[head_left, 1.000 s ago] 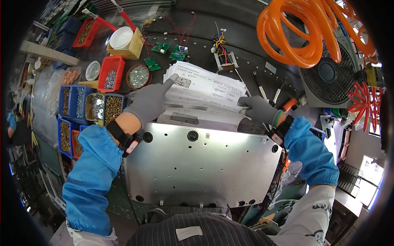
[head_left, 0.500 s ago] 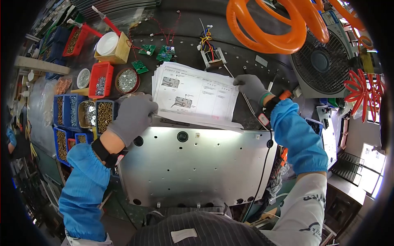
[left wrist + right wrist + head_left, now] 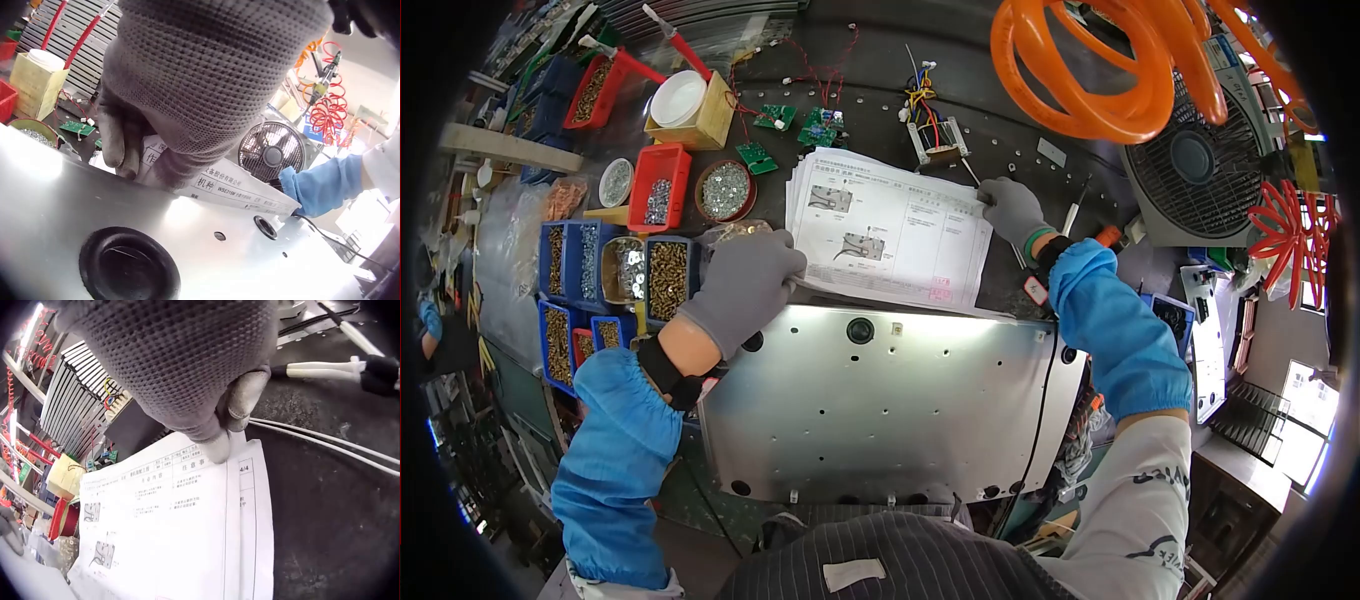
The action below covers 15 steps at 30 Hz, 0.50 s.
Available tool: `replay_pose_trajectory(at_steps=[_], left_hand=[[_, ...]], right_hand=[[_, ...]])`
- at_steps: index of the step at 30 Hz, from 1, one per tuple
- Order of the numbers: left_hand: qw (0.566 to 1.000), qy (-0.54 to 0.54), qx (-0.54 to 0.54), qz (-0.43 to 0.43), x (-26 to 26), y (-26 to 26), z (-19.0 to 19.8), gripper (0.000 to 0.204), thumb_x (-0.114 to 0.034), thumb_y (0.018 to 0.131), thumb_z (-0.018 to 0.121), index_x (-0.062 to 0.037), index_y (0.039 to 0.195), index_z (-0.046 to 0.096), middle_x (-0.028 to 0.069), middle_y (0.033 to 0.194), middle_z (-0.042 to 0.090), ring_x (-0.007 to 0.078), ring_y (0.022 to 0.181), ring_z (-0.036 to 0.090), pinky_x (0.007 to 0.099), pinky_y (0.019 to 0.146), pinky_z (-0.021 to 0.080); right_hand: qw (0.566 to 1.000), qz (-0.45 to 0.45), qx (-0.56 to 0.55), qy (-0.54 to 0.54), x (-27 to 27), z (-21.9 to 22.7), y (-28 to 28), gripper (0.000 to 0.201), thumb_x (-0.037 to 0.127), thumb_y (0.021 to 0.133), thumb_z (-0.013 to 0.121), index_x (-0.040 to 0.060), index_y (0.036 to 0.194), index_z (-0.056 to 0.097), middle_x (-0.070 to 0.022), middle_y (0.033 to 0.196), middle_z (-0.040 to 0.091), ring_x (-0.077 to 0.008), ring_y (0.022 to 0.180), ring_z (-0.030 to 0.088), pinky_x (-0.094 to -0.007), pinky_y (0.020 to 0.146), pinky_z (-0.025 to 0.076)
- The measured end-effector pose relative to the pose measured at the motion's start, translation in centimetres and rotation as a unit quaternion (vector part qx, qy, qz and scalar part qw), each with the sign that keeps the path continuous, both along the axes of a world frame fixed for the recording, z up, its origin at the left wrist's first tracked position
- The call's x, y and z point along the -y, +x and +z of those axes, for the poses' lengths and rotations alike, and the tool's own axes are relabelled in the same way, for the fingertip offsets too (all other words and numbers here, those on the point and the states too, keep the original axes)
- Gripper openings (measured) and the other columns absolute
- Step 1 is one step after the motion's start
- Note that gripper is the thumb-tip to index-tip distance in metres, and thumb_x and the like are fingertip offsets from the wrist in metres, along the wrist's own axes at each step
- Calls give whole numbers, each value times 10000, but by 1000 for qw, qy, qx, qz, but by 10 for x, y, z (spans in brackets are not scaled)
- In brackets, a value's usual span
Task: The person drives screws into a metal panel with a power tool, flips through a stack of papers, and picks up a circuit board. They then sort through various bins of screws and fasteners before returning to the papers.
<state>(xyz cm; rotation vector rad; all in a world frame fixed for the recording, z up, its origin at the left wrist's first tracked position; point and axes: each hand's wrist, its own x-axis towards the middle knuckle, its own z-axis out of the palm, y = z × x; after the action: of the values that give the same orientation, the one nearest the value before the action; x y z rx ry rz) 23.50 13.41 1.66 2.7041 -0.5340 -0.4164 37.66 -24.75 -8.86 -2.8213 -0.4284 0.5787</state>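
A stack of printed instruction sheets, with two part pictures and a red stamp on its top page, lies on the dark bench. My gloved left hand grips the sheets at their lower left edge, fingers curled; the left wrist view shows paper between fingers and thumb. At the top right corner my gloved right hand pinches the sheets, its thumb on the printed face in the right wrist view. Just below the stack is a large bare metal panel with holes and black round grommets.
Bins of brass screws and a red bin of small hardware stand left. Green circuit boards and a wired connector lie behind the sheets. An orange coiled hose hangs before a fan. A black cable crosses the panel.
The left hand has gone from pointing at the page top to the lower left edge. The right hand has moved up to the top corner. The lifted, curled sheet now lies flatter.
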Motion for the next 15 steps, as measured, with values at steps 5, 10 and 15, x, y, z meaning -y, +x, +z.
replay_pose_trajectory(at_steps=[5,10,15], left_hand=[[1000,18,20,5,1,5,-1,101,-56,705,728,-79,801,710,66,971,631,274,898,628,412,798,499],[997,22,72,-8,2,10,1,102,-70,718,703,-100,811,730,43,1332,551,278,998,618,423,789,534],[999,-25,-7,22,7,15,7,82,-36,709,687,-67,778,720,39,1530,432,289,935,648,417,795,539]], right_hand=[[994,-41,-28,102,16,4,-1,245,163,881,674,29,1085,691,-113,888,682,-239,842,667,-358,755,526],[945,-114,-226,207,12,58,-15,224,127,926,629,-9,1095,686,-54,838,679,-103,736,619,-269,674,510],[902,47,-364,228,14,90,-45,231,89,899,650,-10,1103,693,-59,916,699,-108,796,628,-281,727,518]])
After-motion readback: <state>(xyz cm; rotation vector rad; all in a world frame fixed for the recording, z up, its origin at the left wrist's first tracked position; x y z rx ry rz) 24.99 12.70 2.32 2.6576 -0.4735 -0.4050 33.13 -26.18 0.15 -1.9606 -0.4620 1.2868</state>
